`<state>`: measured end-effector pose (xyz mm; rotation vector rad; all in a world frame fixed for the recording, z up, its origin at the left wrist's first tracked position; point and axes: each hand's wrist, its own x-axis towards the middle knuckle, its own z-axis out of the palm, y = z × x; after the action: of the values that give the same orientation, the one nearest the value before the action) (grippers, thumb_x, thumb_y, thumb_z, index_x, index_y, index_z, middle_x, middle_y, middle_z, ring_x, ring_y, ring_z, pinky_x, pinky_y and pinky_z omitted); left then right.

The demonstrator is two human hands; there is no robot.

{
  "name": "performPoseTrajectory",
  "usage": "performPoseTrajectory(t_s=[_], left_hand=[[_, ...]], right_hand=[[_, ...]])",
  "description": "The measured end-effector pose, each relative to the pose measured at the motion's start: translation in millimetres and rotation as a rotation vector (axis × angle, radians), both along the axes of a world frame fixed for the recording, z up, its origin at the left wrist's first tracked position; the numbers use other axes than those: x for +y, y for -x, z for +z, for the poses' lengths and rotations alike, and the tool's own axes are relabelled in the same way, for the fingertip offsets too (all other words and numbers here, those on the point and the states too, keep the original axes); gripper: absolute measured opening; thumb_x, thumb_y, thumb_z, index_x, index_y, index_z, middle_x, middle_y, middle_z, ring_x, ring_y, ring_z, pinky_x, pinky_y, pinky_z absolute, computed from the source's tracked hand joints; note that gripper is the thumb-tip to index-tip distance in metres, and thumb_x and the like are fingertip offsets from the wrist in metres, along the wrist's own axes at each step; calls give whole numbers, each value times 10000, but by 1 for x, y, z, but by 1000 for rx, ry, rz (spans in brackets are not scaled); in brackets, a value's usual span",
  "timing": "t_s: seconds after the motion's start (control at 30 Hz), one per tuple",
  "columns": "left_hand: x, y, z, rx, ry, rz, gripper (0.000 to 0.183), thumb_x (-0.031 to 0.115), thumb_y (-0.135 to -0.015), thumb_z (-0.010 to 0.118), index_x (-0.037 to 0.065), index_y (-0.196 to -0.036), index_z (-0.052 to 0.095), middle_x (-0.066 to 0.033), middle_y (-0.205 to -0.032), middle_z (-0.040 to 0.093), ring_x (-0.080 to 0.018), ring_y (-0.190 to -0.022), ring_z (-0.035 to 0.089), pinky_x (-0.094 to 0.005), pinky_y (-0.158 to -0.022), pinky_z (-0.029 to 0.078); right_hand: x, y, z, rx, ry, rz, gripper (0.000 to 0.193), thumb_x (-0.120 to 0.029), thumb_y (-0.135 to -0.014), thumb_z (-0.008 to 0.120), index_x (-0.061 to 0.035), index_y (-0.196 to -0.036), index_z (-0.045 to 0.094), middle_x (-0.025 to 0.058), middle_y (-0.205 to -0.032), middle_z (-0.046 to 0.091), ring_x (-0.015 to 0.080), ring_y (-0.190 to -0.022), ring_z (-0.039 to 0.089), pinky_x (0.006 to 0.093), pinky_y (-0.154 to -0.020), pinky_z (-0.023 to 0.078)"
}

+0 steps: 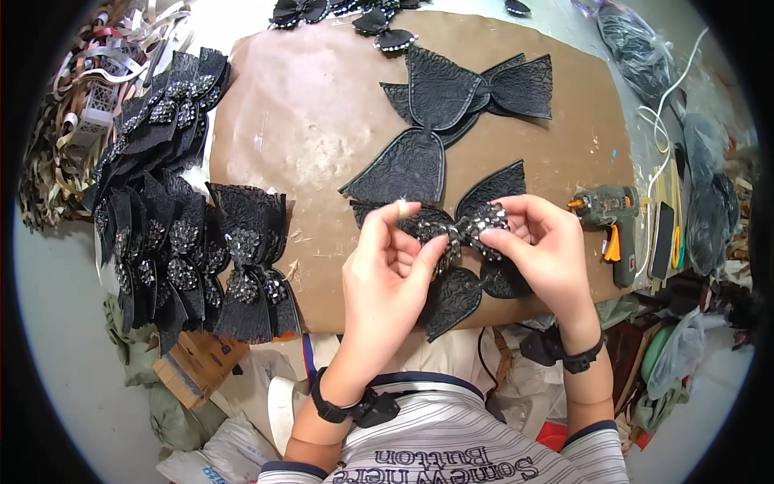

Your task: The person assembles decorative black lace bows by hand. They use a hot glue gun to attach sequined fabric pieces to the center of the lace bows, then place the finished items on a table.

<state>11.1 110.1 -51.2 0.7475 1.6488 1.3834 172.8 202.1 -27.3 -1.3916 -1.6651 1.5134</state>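
Both hands hold a small black bow (460, 231) covered in shiny beads. My left hand (387, 270) has its thumb on the bow's left half, its index finger raised and the other fingers curled. A whitish glint shows at that index fingertip. My right hand (542, 242) pinches the bow's right half between thumb and fingers. Just beneath lie larger black embossed bows (454, 302), partly hidden by my hands. Farther off, plain black bows (439, 89) overlap on the brown board (306, 105).
Bead-trimmed black bows (254, 258) are stacked along the board's left side. Small black bows (375, 20) lie at the far edge. A glue gun (605, 206) with an orange trigger rests at the right, near a white cord (663, 133). A cardboard box (197, 367) sits below left.
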Motion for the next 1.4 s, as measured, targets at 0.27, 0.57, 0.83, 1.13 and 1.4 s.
performPoseTrajectory(t_s=[0.27,0.57,0.83,1.13,1.4], left_hand=[[11,5,-17,307,85,-52,251,102,-859,752,36,-1014,567,-30,-703,562,-91,-551,519,-252,-528,456],[15,4,-25,552,35,-107,194,53,-840,757,30,-824,565,-16,-658,570,-64,-536,510,-224,-495,415],[16,-4,-22,781,32,-129,184,94,-861,667,59,-813,493,-109,-773,589,-334,-677,617,-425,-583,480],[9,2,-29,772,-128,-99,137,49,-901,619,37,-1025,564,-167,-855,641,-374,-767,642,-435,-668,513],[3,4,-23,689,-153,-144,171,37,-899,604,22,-1068,584,-179,-959,639,-379,-858,638,-434,-742,516]], right_hand=[[21,12,-18,-168,-62,43,279,-36,-751,800,6,-975,640,-20,-719,578,38,-635,528,210,-594,464],[25,17,-11,-331,-163,140,267,-59,-741,774,-12,-783,514,70,-614,541,130,-565,523,286,-546,436],[30,31,-1,-710,-311,271,214,-141,-743,760,-38,-788,579,148,-707,638,389,-753,647,461,-646,485],[42,-19,75,-645,-231,388,238,-246,-791,768,-27,-848,693,138,-654,629,239,-574,625,358,-557,477],[175,68,78,-406,-627,825,342,-369,-916,655,-96,-1111,720,207,-1373,506,350,-1291,461,413,-1085,364]])
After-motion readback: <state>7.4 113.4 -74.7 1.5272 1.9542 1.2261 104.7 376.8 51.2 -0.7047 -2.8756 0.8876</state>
